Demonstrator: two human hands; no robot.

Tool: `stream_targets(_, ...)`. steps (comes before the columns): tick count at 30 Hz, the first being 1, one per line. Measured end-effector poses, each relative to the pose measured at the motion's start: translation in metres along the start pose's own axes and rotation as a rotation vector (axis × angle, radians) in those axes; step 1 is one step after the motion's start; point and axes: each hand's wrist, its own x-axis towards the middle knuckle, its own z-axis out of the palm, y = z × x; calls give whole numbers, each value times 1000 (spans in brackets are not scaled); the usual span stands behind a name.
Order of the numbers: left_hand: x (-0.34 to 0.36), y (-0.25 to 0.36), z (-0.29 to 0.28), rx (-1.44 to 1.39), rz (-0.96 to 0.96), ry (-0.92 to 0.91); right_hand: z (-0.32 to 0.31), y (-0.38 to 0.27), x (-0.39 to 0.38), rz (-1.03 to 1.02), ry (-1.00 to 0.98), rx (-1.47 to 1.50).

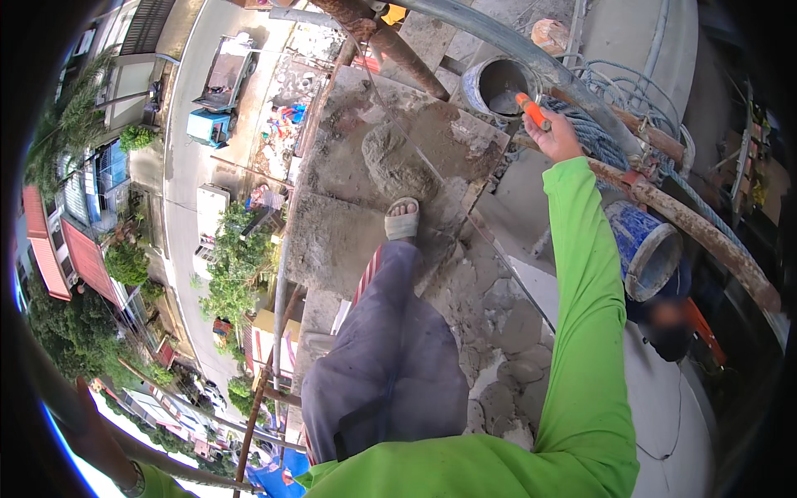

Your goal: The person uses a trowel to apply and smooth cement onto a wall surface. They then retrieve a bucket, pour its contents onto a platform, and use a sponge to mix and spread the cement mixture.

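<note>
My right hand (554, 137) is closed around the orange handle of a trowel (531, 110). The trowel's blade dips into a round bucket (471, 87) that has grey, wet-looking mortar inside. At the shadowed lower left, my left hand (106, 438) wraps over a metal scaffold pipe (158, 455); its fingers are partly dark. A mound of grey mortar (403, 166) lies on the concrete-stained board (332, 212) just ahead of my sandalled foot (402, 220).
Scaffold pipes (706, 228) cross at the right, with coiled blue rope (599, 137) beside them. A blue bucket (643, 249) sits on its side near another person (668, 328). Beyond the board's left edge, a street (187, 183) with a blue truck (209, 127) lies far below.
</note>
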Motion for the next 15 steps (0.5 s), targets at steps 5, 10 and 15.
stream_targets(5, 0, 12, 1, -5, -46, -19, -37, 10, -50, 51, 84, -157)
stream_targets(10, -2, 24, 5, -194, -10, -20, -90, 20, -140, 63, 93, -383)
stream_targets(15, 0, 32, 8, -249, 48, 11, -155, 23, -208, 142, 253, -559)
